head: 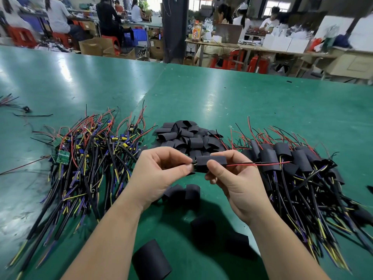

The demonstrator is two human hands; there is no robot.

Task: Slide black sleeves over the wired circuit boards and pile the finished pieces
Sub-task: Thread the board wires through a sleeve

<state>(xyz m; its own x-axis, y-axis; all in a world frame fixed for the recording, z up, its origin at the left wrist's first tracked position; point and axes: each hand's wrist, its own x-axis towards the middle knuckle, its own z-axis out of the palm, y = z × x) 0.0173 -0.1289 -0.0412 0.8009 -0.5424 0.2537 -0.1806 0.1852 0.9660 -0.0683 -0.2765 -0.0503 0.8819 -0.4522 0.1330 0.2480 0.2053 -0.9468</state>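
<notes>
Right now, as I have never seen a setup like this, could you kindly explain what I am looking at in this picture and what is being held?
There is no machine here: this is one picture from a camera worn on a person's head, looking down at their own two bare hands over a green table. The left hand and right hand both pinch one black sleeve, held above the table; thin red and black wires stick out of its right end. To the left lies a pile of bare wired boards, in the middle a heap of empty sleeves, and to the right the finished pieces, already sleeved. A few loose sleeves lie near the person. Other people work at benches behind.
</notes>
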